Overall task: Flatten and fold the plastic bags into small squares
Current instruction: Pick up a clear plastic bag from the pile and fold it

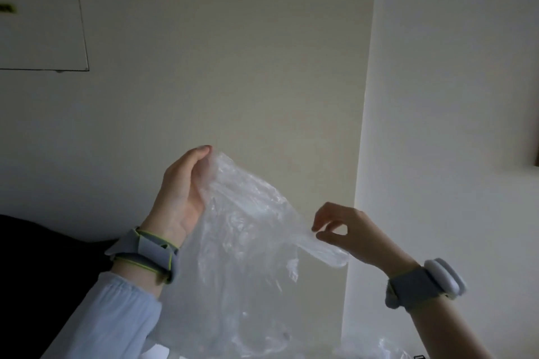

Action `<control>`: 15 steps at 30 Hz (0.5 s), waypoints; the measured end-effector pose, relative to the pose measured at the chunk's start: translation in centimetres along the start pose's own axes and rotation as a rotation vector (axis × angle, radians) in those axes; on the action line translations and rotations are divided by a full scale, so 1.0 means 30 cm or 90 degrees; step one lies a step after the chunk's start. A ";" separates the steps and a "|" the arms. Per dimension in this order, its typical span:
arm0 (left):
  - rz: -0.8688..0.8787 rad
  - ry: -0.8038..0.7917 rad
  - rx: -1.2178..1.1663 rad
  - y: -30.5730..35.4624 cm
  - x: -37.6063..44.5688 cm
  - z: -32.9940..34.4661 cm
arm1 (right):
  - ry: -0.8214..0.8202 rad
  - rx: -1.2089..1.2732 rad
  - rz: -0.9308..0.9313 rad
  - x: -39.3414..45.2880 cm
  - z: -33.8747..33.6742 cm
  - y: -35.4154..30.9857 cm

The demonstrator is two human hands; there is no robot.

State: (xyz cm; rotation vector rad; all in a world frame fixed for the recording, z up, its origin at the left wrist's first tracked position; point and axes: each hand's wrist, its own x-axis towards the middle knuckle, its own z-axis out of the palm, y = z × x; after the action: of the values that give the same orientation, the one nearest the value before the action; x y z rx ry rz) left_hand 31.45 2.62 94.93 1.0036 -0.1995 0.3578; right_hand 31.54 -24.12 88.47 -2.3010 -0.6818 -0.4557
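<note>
A clear, crinkled plastic bag [242, 256] hangs in the air in front of a pale wall, its lower part drooping toward the bottom of the view. My left hand [182, 192] grips the bag's upper left edge, fingers curled round the film, palm toward me. My right hand [344, 230] pinches the bag's right handle loop between thumb and fingertips, lower than the left hand. The bag stretches slackly between the two hands. Both wrists wear grey bands.
More clear plastic [388, 348] lies at the bottom right edge. A dark rounded shape [35, 271] fills the lower left. A wall corner [364, 125] runs down the right side, a white panel [40, 14] hangs upper left.
</note>
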 end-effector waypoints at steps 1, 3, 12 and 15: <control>-0.004 0.005 0.007 0.002 0.004 -0.006 | -0.003 0.042 0.027 -0.009 0.003 0.014; -0.017 -0.006 0.009 0.007 0.003 -0.004 | -0.023 0.092 0.099 -0.026 0.010 0.045; -0.059 -0.058 -0.013 0.028 -0.008 0.000 | 0.186 0.289 0.173 -0.070 0.123 0.154; -0.073 -0.048 -0.028 0.037 0.004 -0.021 | 0.086 0.164 0.134 -0.064 0.097 0.147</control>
State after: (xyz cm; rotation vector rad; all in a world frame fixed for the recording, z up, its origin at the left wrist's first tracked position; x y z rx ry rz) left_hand 31.13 3.73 95.50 0.9807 -0.2164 0.2103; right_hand 32.95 -25.52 83.21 -2.0505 -0.4010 -0.3953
